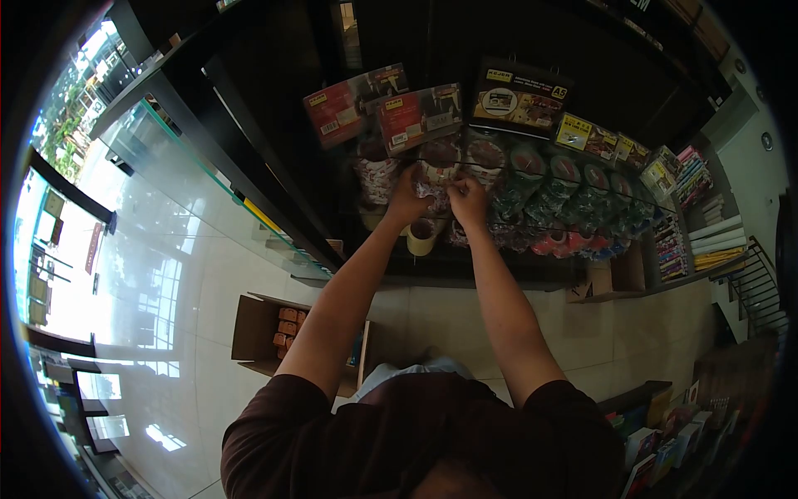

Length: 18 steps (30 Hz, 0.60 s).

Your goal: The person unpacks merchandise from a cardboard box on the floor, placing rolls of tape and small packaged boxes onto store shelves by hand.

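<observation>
At the shelf, my left hand (407,201) curls round the left side of a plastic-wrapped stack of tape rolls (439,158), thumb toward its front. My right hand (468,202) is closed in a pinch at the stack's right front; the small part between its fingertips looks like the clear wrapping, but is hard to make out. Just below my hands is a cream-coloured tape roll (422,236). Another wrapped stack of patterned rolls (378,176) stands to the left, and green wrapped rolls (521,179) are lined up to the right.
Red boxed packs (420,118) and a black A5 box (519,100) stand behind the rolls. A glass panel (195,154) rises at left. On the floor, an open carton (258,328) holds orange items. Books (665,449) are at lower right.
</observation>
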Tool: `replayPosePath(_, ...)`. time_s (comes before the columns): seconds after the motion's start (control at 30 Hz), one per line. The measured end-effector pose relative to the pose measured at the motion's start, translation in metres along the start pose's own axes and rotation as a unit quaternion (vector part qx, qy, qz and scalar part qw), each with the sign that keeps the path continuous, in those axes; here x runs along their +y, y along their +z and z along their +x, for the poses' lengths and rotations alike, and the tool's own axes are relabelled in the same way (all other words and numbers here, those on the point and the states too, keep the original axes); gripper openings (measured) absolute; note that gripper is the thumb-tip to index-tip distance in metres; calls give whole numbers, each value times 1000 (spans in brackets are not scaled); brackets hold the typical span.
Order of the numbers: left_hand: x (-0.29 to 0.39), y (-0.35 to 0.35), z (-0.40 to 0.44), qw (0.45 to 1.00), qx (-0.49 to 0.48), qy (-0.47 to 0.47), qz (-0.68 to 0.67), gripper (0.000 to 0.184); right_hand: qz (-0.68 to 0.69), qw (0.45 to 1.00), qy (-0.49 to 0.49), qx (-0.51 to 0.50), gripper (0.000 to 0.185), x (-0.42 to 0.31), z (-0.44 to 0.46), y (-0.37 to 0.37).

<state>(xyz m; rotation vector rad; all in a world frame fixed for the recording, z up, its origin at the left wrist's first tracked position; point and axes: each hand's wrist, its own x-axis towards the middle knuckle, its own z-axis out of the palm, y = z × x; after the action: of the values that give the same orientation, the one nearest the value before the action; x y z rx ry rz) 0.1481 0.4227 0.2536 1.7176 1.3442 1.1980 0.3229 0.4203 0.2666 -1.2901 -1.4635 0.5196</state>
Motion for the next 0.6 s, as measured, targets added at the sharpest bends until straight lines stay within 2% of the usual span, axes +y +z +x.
replayPosePath(0.1, 3, 1, -3, 998, 12, -13, -61, 85, -12, 1000, 4, 10, 18, 1, -1, 0)
replayPosePath(0.2, 0, 2, 0, 997, 25, -5, -67, 84, 55, 995, 82, -3, 17, 2, 3, 2)
replayPosePath(0.3, 5, 1, 0, 997, 24, 0, -68, 86, 21, 1000, 18, 3, 20, 4, 1, 1)
replayPosePath(0.4, 20, -6, -3, 1000, 7, -24, -15, 88, -37, 999, 16, -7, 18, -5, 1, -2)
replayPosePath(0.6, 34, -9, -7, 999, 2, -9, 33, 91, 7, 999, 47, 10, 24, -31, -9, -10)
